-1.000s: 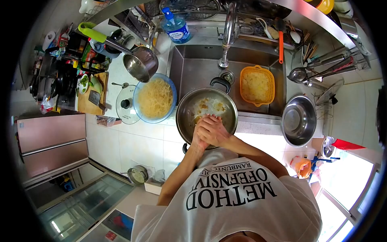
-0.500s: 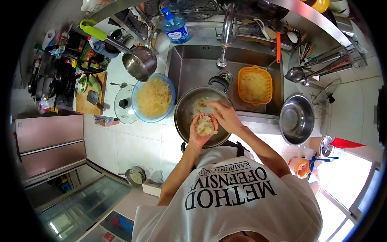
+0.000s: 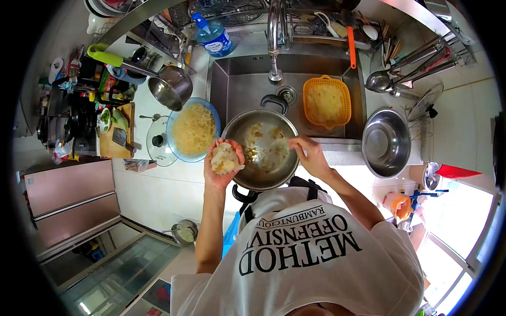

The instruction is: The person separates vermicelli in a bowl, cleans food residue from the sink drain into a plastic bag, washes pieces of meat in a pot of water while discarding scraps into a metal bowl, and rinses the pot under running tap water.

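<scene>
My left hand (image 3: 215,174), palm up with the fingers curled, cups a clump of pale whitish-yellow food pieces (image 3: 224,159) at the left rim of a steel pot (image 3: 238,126). The pot has black handles and holds water with several loose pale pieces (image 3: 256,130) in it. Over the pot's right rim, my right hand (image 3: 312,157) has its fingertips drawn together; anything between them is too small to make out. Left of the pot stands a blue-rimmed bowl (image 3: 216,124) of thin pale yellow strands (image 3: 194,130).
Behind the pot is the sink (image 3: 247,87) with a faucet (image 3: 274,42) and an orange basket (image 3: 345,100) of pale pieces. A steel bowl (image 3: 387,142) stands at right. Leftward are a green-handled ladle (image 3: 171,88), a glass lid (image 3: 157,150) and a cutting board (image 3: 126,113).
My left hand has moved left with the clump, from over the pot to its left rim. My right hand has drawn away to the right rim. The whole view has shifted slightly.
</scene>
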{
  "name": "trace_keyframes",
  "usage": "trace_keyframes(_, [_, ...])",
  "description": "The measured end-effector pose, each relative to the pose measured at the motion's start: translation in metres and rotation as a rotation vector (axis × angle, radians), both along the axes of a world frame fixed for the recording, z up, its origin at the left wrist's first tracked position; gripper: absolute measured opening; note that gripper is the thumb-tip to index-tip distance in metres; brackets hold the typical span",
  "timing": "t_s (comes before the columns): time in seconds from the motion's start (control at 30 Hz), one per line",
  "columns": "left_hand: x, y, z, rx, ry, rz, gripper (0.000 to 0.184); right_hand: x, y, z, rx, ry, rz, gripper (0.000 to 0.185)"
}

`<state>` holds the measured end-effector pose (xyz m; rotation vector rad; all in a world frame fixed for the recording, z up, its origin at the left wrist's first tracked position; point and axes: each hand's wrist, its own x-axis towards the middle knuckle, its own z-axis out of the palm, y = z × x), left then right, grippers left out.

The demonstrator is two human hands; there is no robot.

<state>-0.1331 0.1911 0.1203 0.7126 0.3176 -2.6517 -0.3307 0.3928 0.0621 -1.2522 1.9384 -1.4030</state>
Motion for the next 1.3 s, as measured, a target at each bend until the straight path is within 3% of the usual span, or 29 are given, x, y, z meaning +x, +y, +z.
trace_keyframes(0.1, [-0.009, 0.007, 0.006, -0.135, -0.036, -0.035, 0.02, 0.008, 0.005, 0.003, 0.046, -0.036, 0.072, 0.026])
trace_keyframes(0.23, [-0.016, 0.022, -0.027, -0.038, -0.087, -0.102, 0.022, 0.028, -0.002, 0.018, 0.049, -0.23, 0.051, 0.033])
trace_keyframes(0.33, [-0.018, 0.037, -0.052, -0.068, -0.033, -0.155, 0.023, 0.036, -0.017, 0.044, 0.048, -0.069, 0.14, 0.046])
trace_keyframes(0.43, [-0.026, 0.051, -0.061, -0.217, -0.168, -0.111, 0.024, 0.045, -0.031, 0.058, 0.034, 0.115, 0.157, 0.058])
trace_keyframes(0.57, [-0.027, 0.054, -0.071, -0.19, -0.074, -0.146, 0.028, 0.053, -0.043, 0.042, 0.116, 0.232, 0.164, 0.068])
trace_keyframes(0.6, [-0.032, 0.055, -0.066, -0.254, -0.21, -0.163, 0.031, 0.054, -0.045, 0.039, 0.122, 0.248, 0.138, 0.066])
trace_keyframes(0.7, [-0.037, 0.057, -0.073, -0.226, -0.034, -0.137, 0.032, 0.057, -0.055, 0.029, 0.121, 0.333, 0.06, 0.059])
trace_keyframes(0.87, [-0.037, 0.052, -0.081, -0.132, -0.073, -0.119, 0.034, 0.065, -0.066, 0.024, 0.176, 0.397, -0.013, 0.049])
trace_keyframes(1.03, [-0.021, 0.038, -0.088, -0.138, 0.097, -0.183, 0.034, 0.082, -0.076, 0.015, 0.122, 0.488, -0.059, 0.047])
trace_keyframes(1.07, [-0.019, 0.037, -0.087, -0.161, -0.075, -0.204, 0.035, 0.087, -0.078, 0.014, 0.136, 0.505, -0.069, 0.046])
trace_keyframes(1.17, [-0.006, 0.034, -0.094, -0.149, -0.072, -0.232, 0.034, 0.102, -0.077, 0.01, 0.222, 0.46, -0.087, 0.047])
trace_keyframes(1.3, [0.002, 0.03, -0.071, -0.159, 0.02, -0.316, 0.033, 0.121, -0.072, 0.02, 0.115, 0.476, -0.189, 0.047])
